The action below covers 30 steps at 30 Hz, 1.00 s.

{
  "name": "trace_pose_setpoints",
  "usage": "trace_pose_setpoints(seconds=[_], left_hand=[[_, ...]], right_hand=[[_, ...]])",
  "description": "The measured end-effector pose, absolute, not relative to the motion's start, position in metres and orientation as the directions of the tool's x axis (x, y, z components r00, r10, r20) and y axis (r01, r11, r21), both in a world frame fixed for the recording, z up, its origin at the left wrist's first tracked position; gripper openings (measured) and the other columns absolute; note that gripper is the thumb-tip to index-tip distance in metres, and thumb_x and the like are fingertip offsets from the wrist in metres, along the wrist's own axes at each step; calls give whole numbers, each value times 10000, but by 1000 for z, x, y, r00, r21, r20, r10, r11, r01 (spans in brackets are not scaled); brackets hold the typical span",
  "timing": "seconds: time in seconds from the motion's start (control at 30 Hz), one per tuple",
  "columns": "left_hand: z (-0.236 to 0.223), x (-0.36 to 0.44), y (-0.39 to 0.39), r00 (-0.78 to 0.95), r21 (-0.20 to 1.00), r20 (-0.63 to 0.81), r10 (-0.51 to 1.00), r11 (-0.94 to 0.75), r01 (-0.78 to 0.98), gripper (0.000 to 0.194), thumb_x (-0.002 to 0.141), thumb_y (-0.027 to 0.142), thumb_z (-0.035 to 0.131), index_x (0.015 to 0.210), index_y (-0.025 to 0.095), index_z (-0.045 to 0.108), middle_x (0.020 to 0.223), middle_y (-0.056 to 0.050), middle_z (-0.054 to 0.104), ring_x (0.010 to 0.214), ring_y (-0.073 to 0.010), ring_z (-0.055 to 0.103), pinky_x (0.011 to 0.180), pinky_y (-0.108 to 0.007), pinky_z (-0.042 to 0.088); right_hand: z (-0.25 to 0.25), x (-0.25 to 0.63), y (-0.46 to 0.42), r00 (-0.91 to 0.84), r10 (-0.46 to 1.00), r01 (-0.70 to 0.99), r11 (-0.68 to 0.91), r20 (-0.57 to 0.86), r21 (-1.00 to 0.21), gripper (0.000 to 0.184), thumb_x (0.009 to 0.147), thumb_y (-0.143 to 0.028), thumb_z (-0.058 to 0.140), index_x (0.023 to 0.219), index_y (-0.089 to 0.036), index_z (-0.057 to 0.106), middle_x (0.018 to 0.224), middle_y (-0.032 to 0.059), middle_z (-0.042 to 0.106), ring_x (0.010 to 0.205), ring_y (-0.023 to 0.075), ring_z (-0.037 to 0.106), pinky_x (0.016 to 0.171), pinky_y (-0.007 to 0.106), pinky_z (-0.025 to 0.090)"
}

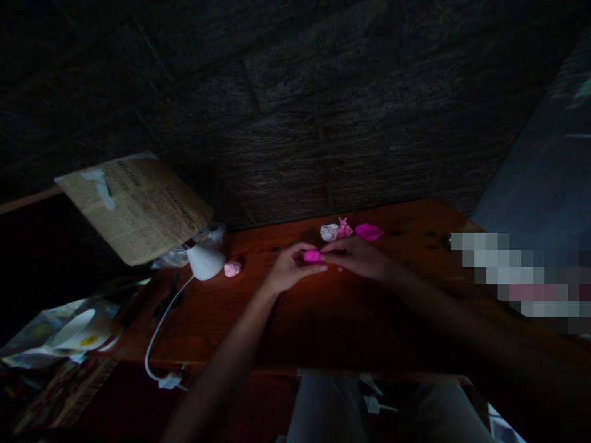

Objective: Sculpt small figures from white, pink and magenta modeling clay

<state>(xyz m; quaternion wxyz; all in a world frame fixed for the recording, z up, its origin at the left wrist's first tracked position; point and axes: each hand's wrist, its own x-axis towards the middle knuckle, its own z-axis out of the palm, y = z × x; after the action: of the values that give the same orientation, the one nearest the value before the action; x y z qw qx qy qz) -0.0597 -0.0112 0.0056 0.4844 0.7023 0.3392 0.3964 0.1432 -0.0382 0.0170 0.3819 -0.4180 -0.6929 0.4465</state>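
Note:
A small bright pink piece of what looks like modelling clay (311, 255) is between my two hands above the wooden table. The thumb and fingers of my left hand (290, 268) curve around its left side. My right hand (357, 255) pinches its right side with the fingertips. Just beyond my right hand lie a whitish crumpled lump (329, 232), a pink knobbly piece (343, 229) and a flat magenta leaf-shaped piece (368, 232). To the left of my left hand sits a pale pink lump (232, 269).
A lamp with a newspaper-print shade (138, 206) and white base (205, 263) stands left on the wooden table (221, 320); its white cord (152, 338) hangs over the front edge. A white cup-like container (76, 332) lies tilted at far left. Behind rises a dark stone-patterned wall (286, 123).

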Motion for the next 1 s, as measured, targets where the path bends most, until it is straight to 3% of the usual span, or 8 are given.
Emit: trace_pose_setpoints(seconds=[0.17,0.27,0.6,0.83,1.0], left_hand=[[15,-65,-13,452,981,163,877,-192,19,363,698,383,835,980,166,762,911,-73,755,750,-147,659,661,-251,519],[15,-65,-12,427,985,148,892,-171,16,352,690,389,841,952,163,774,882,-73,757,704,-140,644,607,-233,495],[9,-63,-11,465,970,197,863,-239,34,342,719,370,824,991,178,749,959,-72,751,810,-160,670,696,-252,509],[7,-62,-12,576,948,211,790,-309,77,341,765,414,798,938,140,690,838,-47,702,747,-134,636,696,-246,502],[9,-61,-12,594,954,244,767,-300,-4,349,787,421,785,943,136,656,830,-31,689,735,-122,627,725,-248,508]], right_hand=[[17,146,-36,-345,925,184,234,161,-955,199,824,-378,696,883,-214,794,709,10,718,587,131,605,618,284,493],[19,147,-37,-374,912,209,261,169,-943,192,821,-363,690,879,-213,796,730,14,729,610,142,624,642,292,505],[14,144,-37,-327,925,301,298,195,-906,186,822,-304,652,897,-196,784,795,50,767,621,166,662,630,304,502],[16,141,-40,-324,914,486,382,243,-786,150,822,-255,639,821,-179,769,793,54,760,742,184,659,684,301,457],[22,139,-42,-305,936,416,295,174,-860,162,799,-274,622,819,-168,743,759,41,719,715,168,635,667,289,452]])
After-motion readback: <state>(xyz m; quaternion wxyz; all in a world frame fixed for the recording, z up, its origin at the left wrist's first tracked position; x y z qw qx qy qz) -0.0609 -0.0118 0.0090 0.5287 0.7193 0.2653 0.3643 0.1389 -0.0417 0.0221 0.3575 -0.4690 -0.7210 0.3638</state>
